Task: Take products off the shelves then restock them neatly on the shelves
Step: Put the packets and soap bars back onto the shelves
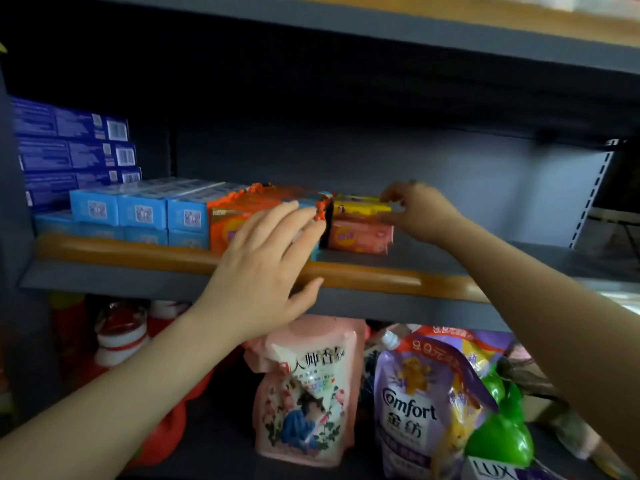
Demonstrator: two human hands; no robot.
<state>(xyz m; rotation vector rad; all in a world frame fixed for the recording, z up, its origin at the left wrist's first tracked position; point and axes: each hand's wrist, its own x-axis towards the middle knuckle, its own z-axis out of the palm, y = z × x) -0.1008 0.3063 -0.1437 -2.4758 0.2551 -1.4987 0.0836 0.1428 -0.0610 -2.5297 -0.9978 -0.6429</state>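
Your left hand (pixel 263 268) lies flat with straight fingers against the front of the orange packs (pixel 239 220) on the grey shelf (pixel 433 310), while your right hand (pixel 420 211) pinches the end of the yellow pack (pixel 360 206) stacked on a pink pack (pixel 360 237) just beside them. Left of the orange packs sit light blue boxes (pixel 142 211), with dark blue boxes (pixel 69 147) stacked behind. Below the shelf stand a pink refill pouch (pixel 306 393), a purple Comfort pouch (pixel 415 410) and a green bottle (pixel 498 438).
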